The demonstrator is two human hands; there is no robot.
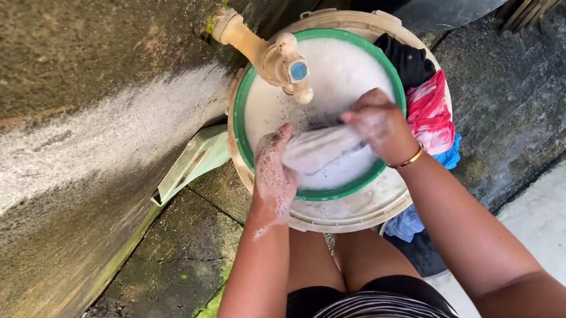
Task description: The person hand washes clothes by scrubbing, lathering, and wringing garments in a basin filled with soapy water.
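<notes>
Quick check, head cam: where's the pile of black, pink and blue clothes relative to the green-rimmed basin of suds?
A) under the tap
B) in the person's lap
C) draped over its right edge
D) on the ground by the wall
C: the pile of black, pink and blue clothes hangs over the right edge of the green-rimmed basin of suds, beside the right hand.

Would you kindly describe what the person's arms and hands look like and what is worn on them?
Both arms are bare, with no sleeves. The left hand and forearm are coated in white soap suds. The right hand is sudsy too, with a thin gold-coloured bangle at the wrist.
</notes>
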